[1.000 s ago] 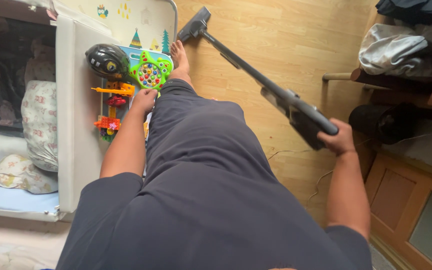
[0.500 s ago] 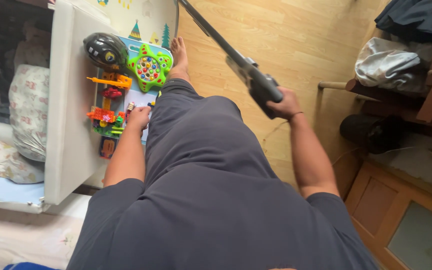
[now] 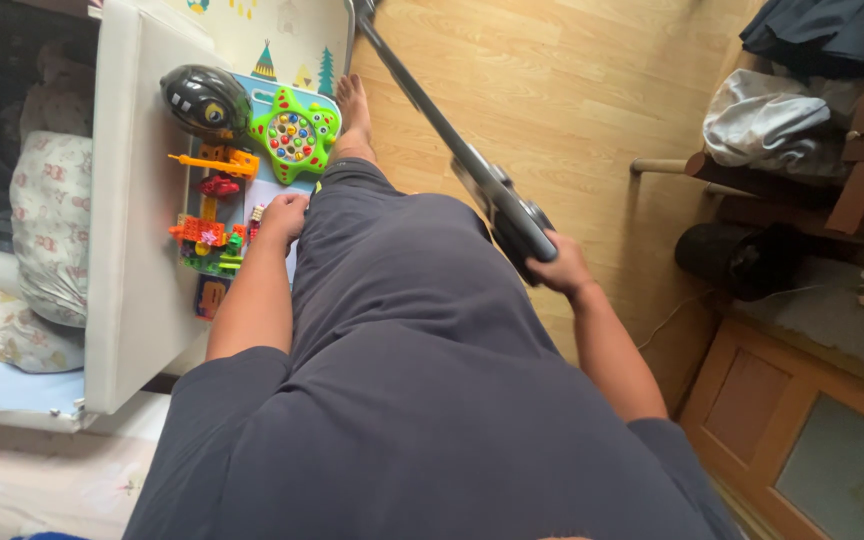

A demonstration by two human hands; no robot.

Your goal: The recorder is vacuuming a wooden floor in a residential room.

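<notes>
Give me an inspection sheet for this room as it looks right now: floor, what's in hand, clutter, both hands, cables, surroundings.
Surface: light wooden plank floor, bare where visible.
Things in hand: dark grey stick vacuum cleaner, wand slanting away toward the top edge.
Clutter: green star-shaped fishing-game toy, black rounded toy helmet, orange and multicoloured building-block toys, all on a pale play mat.
Hands: left hand closed beside the block toys, hold unclear; right hand closed on the vacuum's grip.
Cables: thin pale cord on the floor.
Surroundings: white padded panel, floral pillows, wooden cabinet, heaped clothes.
</notes>
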